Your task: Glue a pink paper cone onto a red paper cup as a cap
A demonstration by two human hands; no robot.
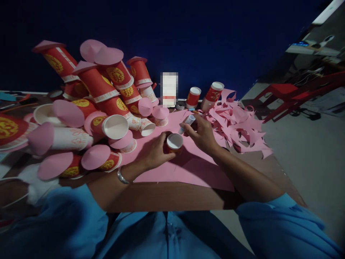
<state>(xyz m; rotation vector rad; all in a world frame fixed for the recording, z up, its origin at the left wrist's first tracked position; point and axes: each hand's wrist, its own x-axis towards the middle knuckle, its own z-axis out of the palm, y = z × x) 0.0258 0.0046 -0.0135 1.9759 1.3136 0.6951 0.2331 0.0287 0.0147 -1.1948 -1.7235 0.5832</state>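
My left hand (159, 153) is wrapped around a red paper cup (174, 141), whose white round end faces up. Just to the right and above it, my right hand (202, 133) grips a pale glue stick (188, 123), tilted with one end pointing toward the cup. The two appear close together; whether they touch is hard to tell. Beneath both hands lies a large pink paper sheet (161, 172) on the brown table.
On the left, many red and white cups with pink paper cones (93, 158) are piled and stacked. Pink paper scraps (237, 126) heap at the right. Two red cups (193, 97) and a blurred-out upright object (169, 88) stand at the back. A red stool (283, 93) is beyond the right edge.
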